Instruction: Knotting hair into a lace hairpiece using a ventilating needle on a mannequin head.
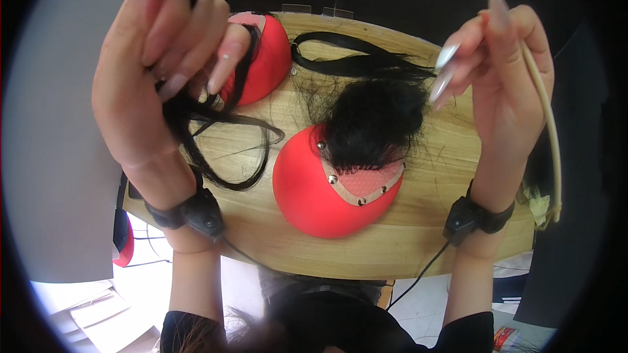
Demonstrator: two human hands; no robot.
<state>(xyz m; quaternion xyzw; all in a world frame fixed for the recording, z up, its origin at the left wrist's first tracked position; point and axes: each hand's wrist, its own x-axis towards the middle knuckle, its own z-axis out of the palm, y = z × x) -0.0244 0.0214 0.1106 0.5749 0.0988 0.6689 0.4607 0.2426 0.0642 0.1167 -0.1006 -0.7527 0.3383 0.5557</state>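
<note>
Raised at the upper left, my left hand (147, 73) is curled around a long strand of black hair (184, 120), whose loose end loops down over the table. My right hand (510, 68) pinches a slender pale tool handle (548, 117) with a dark tip pointing up and left; its working end is too small to make out. Between the hands sits a red dome-shaped wig block (304, 191). Round-headed pins fasten a pale-edged lace net (365, 189) onto it. A tangled mass of black hair (378, 117) covers the net's far part. Neither hand touches the block.
A second red wig block (274, 54) stands behind my left hand. Beside it, a looped black hair bundle (363, 67) lies on the wooden table (255, 225). Cabled black wrist devices (203, 213) are strapped to both wrists. Grey panels (64, 132) flank the table.
</note>
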